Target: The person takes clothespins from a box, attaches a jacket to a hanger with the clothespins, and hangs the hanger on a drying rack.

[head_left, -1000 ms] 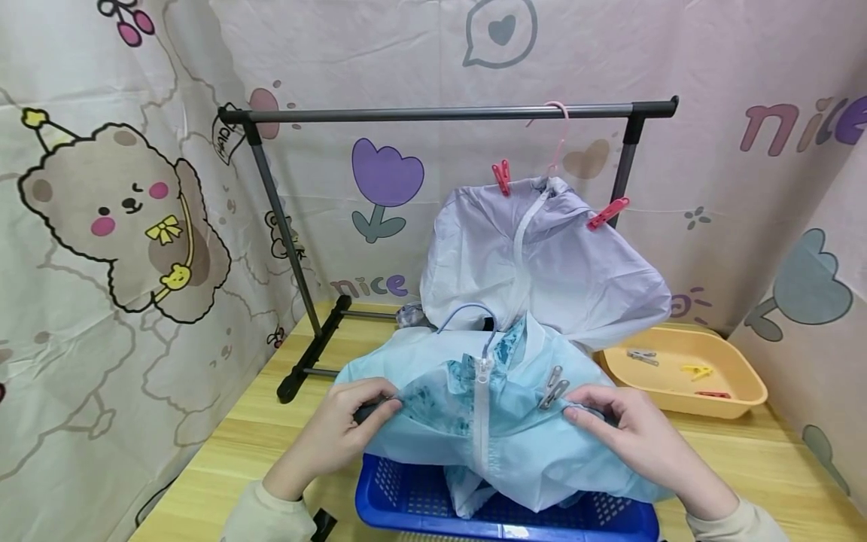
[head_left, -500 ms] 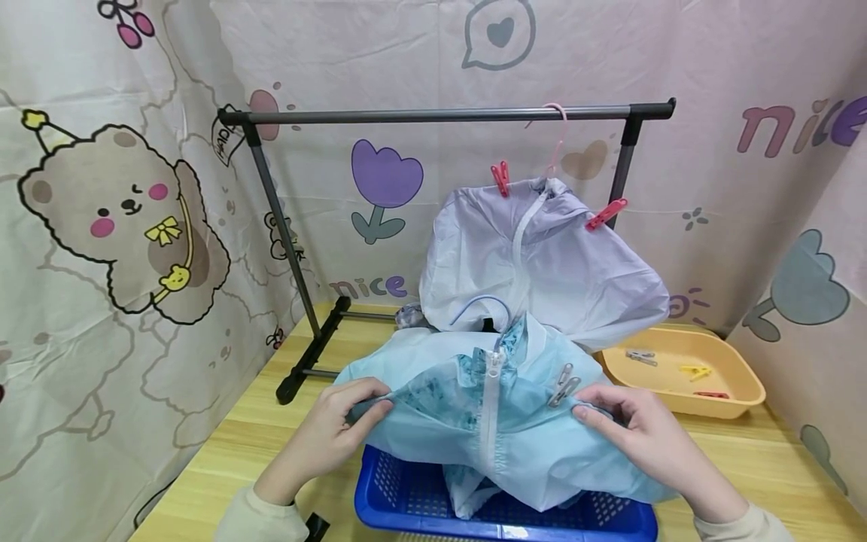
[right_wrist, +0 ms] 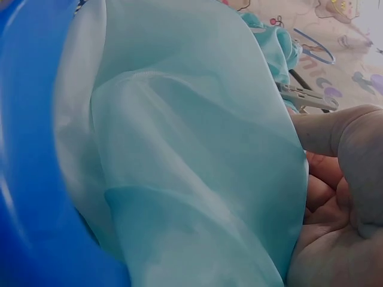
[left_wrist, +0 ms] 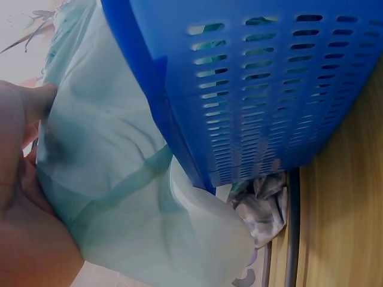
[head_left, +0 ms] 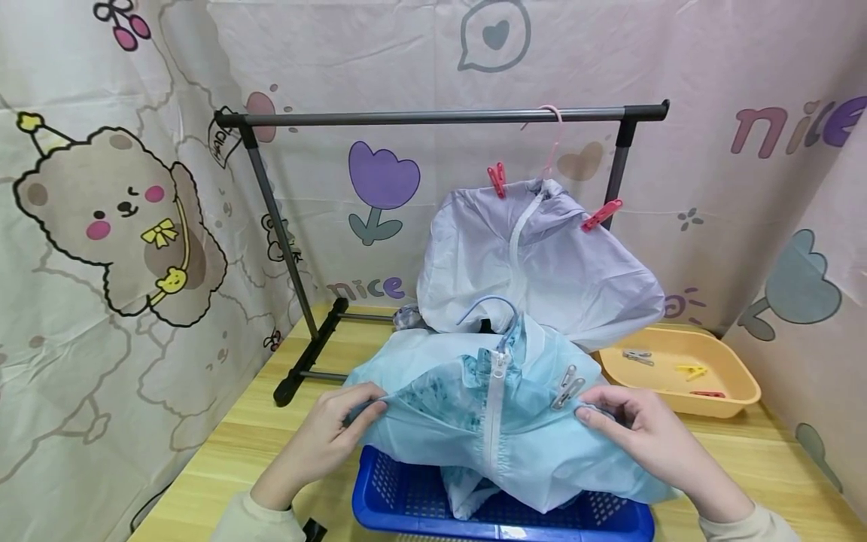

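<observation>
A light-blue zip jacket (head_left: 440, 429) with a patterned collar lies spread over a blue basket (head_left: 503, 531), its lower part hanging inside. The blue hook of a hanger (head_left: 489, 299) sticks up out of the collar. My left hand (head_left: 323, 438) pinches the jacket's left shoulder between thumb and fingers. At the opposite shoulder, my right hand (head_left: 643, 433) grips the fabric beside a grey clothespin (head_left: 567, 391) clipped there. In the right wrist view, the clothespin (right_wrist: 308, 97) sits just beyond my thumb. Most of the hanger is hidden under the fabric.
Behind, a dark metal rack (head_left: 433, 118) carries a lilac-white jacket (head_left: 474, 248) on a pink hanger (head_left: 555, 135), with two red clothespins (head_left: 601, 215) at its shoulders. A yellow tray (head_left: 734, 403) with several clothespins stands at the right. Patterned cloth surrounds the wooden table (head_left: 223, 459).
The hanger hook, collar and zipper have shifted right. My hands have moved slightly apart, both still holding the shoulders.
</observation>
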`<move>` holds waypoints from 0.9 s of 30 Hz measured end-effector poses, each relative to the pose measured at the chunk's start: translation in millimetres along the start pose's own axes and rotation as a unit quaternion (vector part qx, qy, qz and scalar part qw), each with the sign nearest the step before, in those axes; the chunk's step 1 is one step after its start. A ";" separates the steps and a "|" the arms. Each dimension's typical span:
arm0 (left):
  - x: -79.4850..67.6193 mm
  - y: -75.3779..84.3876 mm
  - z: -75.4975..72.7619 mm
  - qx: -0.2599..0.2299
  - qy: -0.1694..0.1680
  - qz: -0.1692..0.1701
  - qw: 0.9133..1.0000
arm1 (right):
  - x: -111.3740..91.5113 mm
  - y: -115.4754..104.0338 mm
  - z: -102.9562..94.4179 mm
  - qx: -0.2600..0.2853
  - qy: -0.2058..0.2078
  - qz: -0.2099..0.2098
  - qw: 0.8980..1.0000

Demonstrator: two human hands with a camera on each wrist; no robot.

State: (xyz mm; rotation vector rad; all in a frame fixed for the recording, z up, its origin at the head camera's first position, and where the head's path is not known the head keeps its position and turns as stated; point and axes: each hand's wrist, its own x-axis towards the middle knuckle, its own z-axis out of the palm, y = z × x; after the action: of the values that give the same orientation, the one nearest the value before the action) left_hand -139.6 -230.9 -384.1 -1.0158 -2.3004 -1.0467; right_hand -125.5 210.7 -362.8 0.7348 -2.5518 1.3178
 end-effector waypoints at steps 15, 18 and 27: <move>-0.7 1.1 0.4 0.001 -0.014 -0.007 1.000 | 5.7 14.3 -15.6 0.014 -0.072 -0.007 0.997; -1.1 1.1 0.3 -0.001 -0.014 -0.009 1.000 | 8.2 19.2 -22.9 0.016 -0.074 0.008 0.997; -1.6 1.3 1.1 -0.002 -0.015 -0.017 1.000 | 17.2 44.4 -50.6 -0.004 -0.054 0.063 0.997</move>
State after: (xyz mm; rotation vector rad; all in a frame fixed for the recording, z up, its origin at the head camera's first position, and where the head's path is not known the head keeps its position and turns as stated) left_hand -137.7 -230.2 -385.2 -1.0040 -2.3485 -1.0567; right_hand -165.9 267.0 -358.1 0.6714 -2.7271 1.3388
